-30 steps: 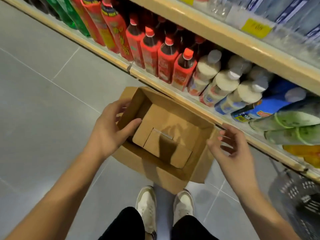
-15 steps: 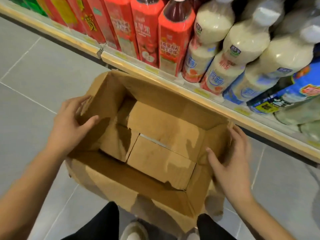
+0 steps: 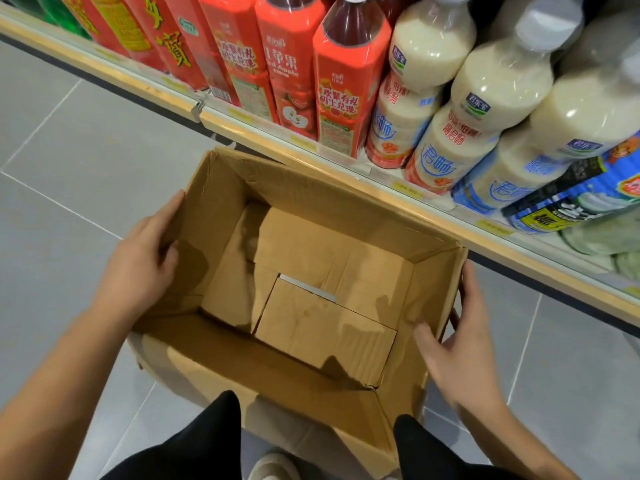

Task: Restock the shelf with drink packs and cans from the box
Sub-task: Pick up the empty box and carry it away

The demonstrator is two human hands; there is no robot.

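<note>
The open brown cardboard box (image 3: 349,233) is free from above: inside it only the folded bottom flaps (image 3: 322,306) lie flat, so a hand can go straight down to the bottom. The left hand (image 3: 138,268) sits over the left wall and the right hand (image 3: 453,344) over the right wall, and these two edges are taken. The far wall stands just beside the wooden edge of the low shelf (image 3: 433,209). The shelf front is packed: tall red-labelled bottles (image 3: 343,84) and white milky bottles (image 3: 491,95) stand touching, with no gap between them. The grey tiled floor (image 3: 76,168) on the left is open.
</note>
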